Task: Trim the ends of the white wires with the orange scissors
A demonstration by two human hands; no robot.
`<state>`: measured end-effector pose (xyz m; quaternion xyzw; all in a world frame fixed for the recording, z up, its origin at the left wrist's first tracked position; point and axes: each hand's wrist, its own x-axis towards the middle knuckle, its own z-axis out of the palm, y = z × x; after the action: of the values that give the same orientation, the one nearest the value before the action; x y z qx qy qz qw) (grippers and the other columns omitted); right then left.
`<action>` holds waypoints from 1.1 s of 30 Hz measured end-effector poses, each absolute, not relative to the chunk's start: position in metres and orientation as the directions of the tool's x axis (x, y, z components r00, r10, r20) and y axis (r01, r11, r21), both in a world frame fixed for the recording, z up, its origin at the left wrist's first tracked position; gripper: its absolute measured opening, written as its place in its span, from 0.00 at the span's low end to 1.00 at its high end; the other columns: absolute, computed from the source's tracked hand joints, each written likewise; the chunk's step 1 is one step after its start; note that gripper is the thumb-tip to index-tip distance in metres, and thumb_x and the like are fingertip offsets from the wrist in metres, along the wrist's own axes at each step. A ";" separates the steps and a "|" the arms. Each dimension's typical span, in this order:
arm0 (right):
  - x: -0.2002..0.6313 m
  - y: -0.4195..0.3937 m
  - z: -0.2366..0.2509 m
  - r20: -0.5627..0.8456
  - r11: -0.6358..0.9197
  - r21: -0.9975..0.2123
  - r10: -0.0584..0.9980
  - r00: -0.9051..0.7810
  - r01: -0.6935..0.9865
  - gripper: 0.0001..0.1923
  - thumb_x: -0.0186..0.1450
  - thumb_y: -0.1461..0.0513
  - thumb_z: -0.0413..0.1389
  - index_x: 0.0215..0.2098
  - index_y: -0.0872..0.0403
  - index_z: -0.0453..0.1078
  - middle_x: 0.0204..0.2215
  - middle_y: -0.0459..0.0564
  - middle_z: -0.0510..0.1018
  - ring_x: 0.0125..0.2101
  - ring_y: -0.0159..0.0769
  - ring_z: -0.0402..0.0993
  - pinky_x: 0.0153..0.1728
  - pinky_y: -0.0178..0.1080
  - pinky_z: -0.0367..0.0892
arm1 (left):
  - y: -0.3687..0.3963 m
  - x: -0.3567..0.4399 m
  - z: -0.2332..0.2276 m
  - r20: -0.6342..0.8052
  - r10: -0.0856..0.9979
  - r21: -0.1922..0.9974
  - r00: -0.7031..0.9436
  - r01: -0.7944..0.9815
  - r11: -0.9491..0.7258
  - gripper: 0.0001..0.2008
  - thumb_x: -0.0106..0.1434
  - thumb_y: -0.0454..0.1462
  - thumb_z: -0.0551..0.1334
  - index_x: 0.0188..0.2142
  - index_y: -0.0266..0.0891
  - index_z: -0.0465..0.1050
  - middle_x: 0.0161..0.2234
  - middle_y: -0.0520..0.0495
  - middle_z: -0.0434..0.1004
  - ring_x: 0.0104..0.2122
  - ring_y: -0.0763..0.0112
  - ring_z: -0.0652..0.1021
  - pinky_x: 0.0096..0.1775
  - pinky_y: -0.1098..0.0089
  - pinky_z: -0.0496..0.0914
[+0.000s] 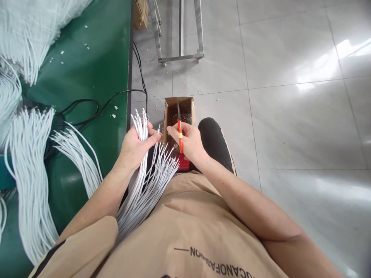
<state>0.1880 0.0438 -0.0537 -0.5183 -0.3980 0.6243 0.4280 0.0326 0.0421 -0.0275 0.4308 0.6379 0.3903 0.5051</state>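
My left hand is closed around a bundle of white cables, whose cut ends stick up above the fingers. Between its thumb and forefinger one cable end with a green tip stands apart from the bundle. More loose white cables lie across my lap beside it. In my right hand is a pair of scissors or snips with orange-red handles and a yellow band, its dark blades pointing away from me. The blades are apart from the cables, above an open cardboard box holding small scraps.
On the left stands a green-topped table with a large cable bundle, a smaller bundle and black cords. A metal frame on casters stands ahead on the tiled floor. White scraps are scattered about.
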 end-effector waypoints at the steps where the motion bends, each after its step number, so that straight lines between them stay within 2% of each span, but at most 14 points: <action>1: 0.188 0.046 -0.052 -0.289 -0.299 -0.946 0.953 -0.092 -0.127 0.10 0.57 0.56 0.55 0.25 0.55 0.67 0.20 0.41 0.67 0.23 0.26 0.60 0.26 0.31 0.58 | 0.042 0.033 -0.028 -0.315 0.942 0.932 -0.115 0.149 0.330 0.19 0.47 0.37 0.71 0.37 0.41 0.67 0.25 0.57 0.70 0.30 0.70 0.77 0.40 0.66 0.70; 6: 0.188 0.055 -0.045 -0.253 -0.303 -0.939 0.929 -0.269 -0.162 0.09 0.57 0.57 0.56 0.30 0.56 0.70 0.24 0.44 0.72 0.24 0.27 0.65 0.28 0.32 0.62 | 0.042 0.033 -0.022 -0.346 0.937 0.927 -0.038 0.139 0.348 0.19 0.46 0.35 0.72 0.37 0.40 0.69 0.28 0.55 0.75 0.30 0.72 0.76 0.40 0.68 0.70; 9: 0.189 0.055 -0.044 -0.238 -0.244 -0.967 0.968 -0.085 -0.072 0.10 0.59 0.57 0.55 0.34 0.55 0.71 0.29 0.46 0.74 0.27 0.29 0.66 0.29 0.33 0.63 | 0.045 0.027 -0.016 -0.413 0.910 0.901 0.031 0.162 0.403 0.18 0.48 0.33 0.70 0.40 0.38 0.74 0.36 0.50 0.77 0.38 0.70 0.76 0.44 0.69 0.68; 11: 0.189 0.054 -0.044 -0.192 -0.192 -0.981 0.980 0.047 -0.010 0.11 0.60 0.58 0.53 0.38 0.55 0.71 0.33 0.48 0.75 0.31 0.30 0.68 0.31 0.33 0.64 | 0.047 0.021 -0.014 -0.448 0.893 0.880 0.038 0.197 0.433 0.19 0.48 0.34 0.70 0.42 0.38 0.76 0.36 0.50 0.77 0.38 0.71 0.75 0.45 0.69 0.67; 14: 0.188 0.053 -0.043 -0.134 -0.134 -0.991 0.991 -0.002 0.016 0.10 0.61 0.58 0.54 0.35 0.55 0.72 0.33 0.48 0.75 0.31 0.31 0.68 0.32 0.34 0.64 | 0.049 0.016 -0.013 -0.461 0.887 0.866 0.029 0.232 0.443 0.23 0.47 0.35 0.71 0.45 0.39 0.76 0.35 0.50 0.77 0.36 0.70 0.76 0.46 0.66 0.68; 18: 0.182 0.051 -0.042 -0.193 -0.200 -0.979 0.972 -0.133 -0.038 0.11 0.59 0.55 0.56 0.31 0.55 0.72 0.26 0.45 0.73 0.26 0.28 0.65 0.29 0.33 0.61 | 0.048 0.015 -0.014 -0.406 0.914 0.875 -0.009 0.285 0.392 0.26 0.44 0.38 0.73 0.44 0.38 0.77 0.40 0.45 0.80 0.40 0.62 0.78 0.48 0.61 0.69; 23: 0.184 0.058 -0.038 -0.280 -0.294 -0.923 0.956 -0.093 -0.246 0.13 0.60 0.53 0.56 0.29 0.55 0.70 0.25 0.43 0.70 0.26 0.27 0.63 0.31 0.33 0.60 | 0.046 0.016 -0.013 -0.402 0.915 0.847 -0.041 0.363 0.388 0.23 0.44 0.41 0.73 0.41 0.38 0.77 0.37 0.45 0.81 0.38 0.58 0.79 0.47 0.57 0.70; 26: 0.191 0.070 -0.032 -0.329 -0.366 -0.873 0.930 -0.163 -0.322 0.15 0.58 0.52 0.59 0.27 0.56 0.69 0.22 0.43 0.68 0.25 0.27 0.62 0.30 0.33 0.60 | 0.045 0.018 -0.010 -0.407 0.913 0.856 -0.030 0.338 0.392 0.22 0.43 0.39 0.74 0.39 0.38 0.77 0.35 0.46 0.81 0.35 0.59 0.80 0.46 0.57 0.71; 30: 0.193 0.077 -0.028 -0.276 -0.394 -0.853 0.897 -0.344 -0.342 0.15 0.53 0.54 0.64 0.25 0.56 0.67 0.19 0.41 0.66 0.22 0.25 0.60 0.27 0.33 0.60 | 0.045 0.024 -0.005 -0.420 0.907 0.895 0.034 0.181 0.408 0.15 0.49 0.38 0.71 0.37 0.37 0.74 0.34 0.48 0.80 0.35 0.64 0.80 0.41 0.65 0.72; 33: 0.184 0.069 -0.030 -0.275 -0.405 -0.816 0.900 -0.338 -0.412 0.15 0.53 0.54 0.63 0.26 0.55 0.65 0.21 0.41 0.69 0.21 0.25 0.63 0.26 0.32 0.61 | 0.045 0.028 -0.006 -0.391 0.920 0.918 0.040 0.084 0.387 0.12 0.50 0.35 0.70 0.34 0.38 0.71 0.32 0.51 0.78 0.32 0.71 0.78 0.36 0.70 0.70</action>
<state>0.1839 0.0689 -0.0301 -0.3737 -0.3263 0.7502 0.4372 0.0282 0.0453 -0.0055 0.4227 0.5934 0.3579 0.5840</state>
